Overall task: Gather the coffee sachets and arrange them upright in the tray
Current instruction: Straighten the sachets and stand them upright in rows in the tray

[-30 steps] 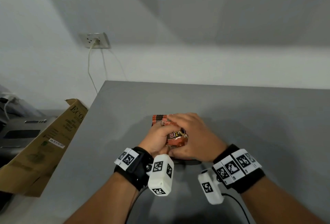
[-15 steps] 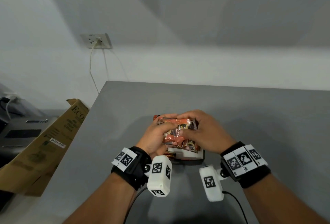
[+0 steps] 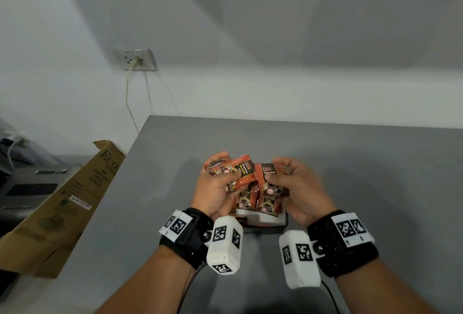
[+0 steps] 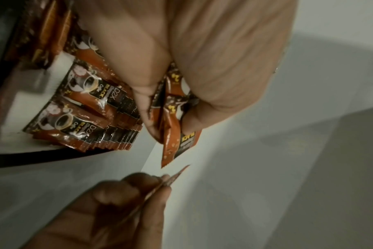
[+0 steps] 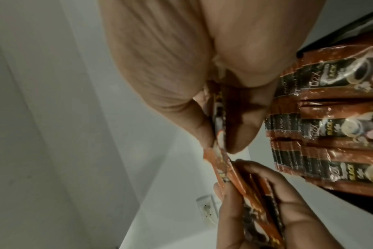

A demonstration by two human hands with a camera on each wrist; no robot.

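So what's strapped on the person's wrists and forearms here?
Forearms are bare, no sleeves. Each wrist has a black strap bearing white plates printed with black square-code markers. A white boxy camera housing with the same markers hangs off each, trailing a thin black cable.

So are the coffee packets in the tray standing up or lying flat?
Standing up. The sachets in the tray stand on end in rows, tops up, fronts facing the camera, inside the tray.

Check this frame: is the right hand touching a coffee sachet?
Touching. The right wrist view shows the right hand pinching a coffee sachet between thumb and fingers, no gap.
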